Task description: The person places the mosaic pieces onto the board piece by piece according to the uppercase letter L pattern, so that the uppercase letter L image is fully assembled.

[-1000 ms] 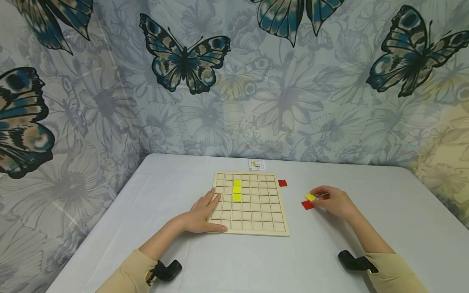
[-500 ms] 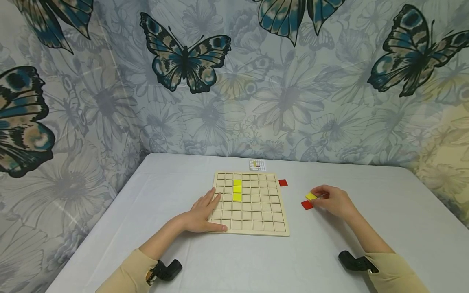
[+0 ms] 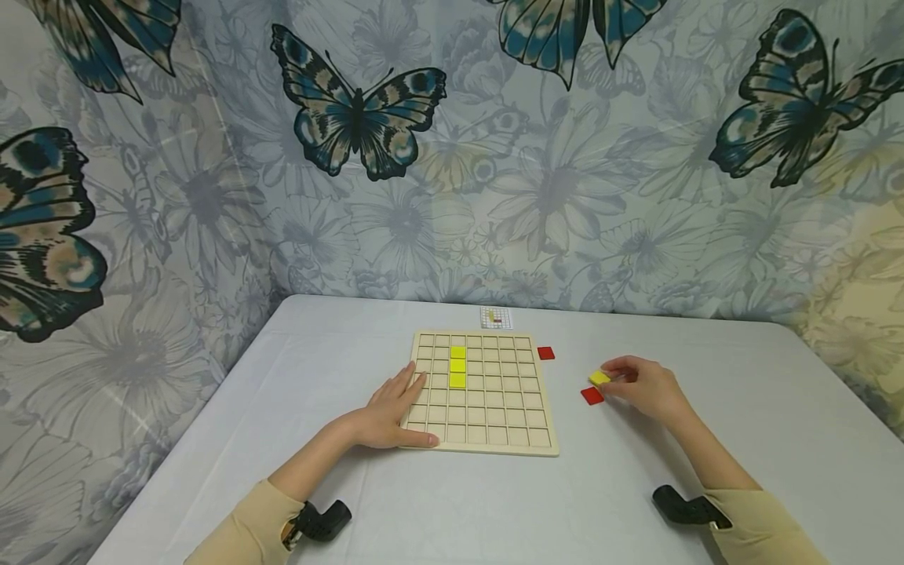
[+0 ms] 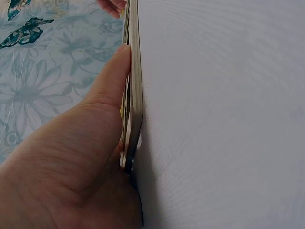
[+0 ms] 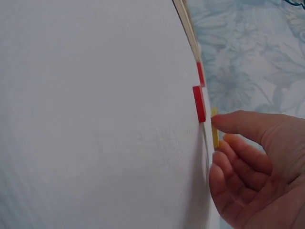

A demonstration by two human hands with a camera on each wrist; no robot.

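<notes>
My left hand (image 3: 384, 416) rests on the left side of a wooden grid board (image 3: 552, 448), fingers spread straight and thumb along the near edge. In the left wrist view the thumb (image 4: 112, 78) lies against the board's rim (image 4: 137, 71). My right hand (image 3: 650, 388), to the right of the board, pinches a yellow square tile (image 3: 599, 377) between thumb and fingers. The right wrist view shows that yellow tile (image 5: 215, 138) edge-on at the thumb tip. Just in front of it on the table is a red tile (image 3: 592, 396). A column of three yellow tiles (image 3: 457, 366) sits in the board's cells.
Another red tile (image 3: 546, 353) lies beside the board's far right corner. Behind the board is a small card (image 3: 496, 318) printed with a coloured grid. A white cloth (image 3: 452, 510) covers the table, and a butterfly-patterned curtain (image 3: 452, 196) hangs at its back edge.
</notes>
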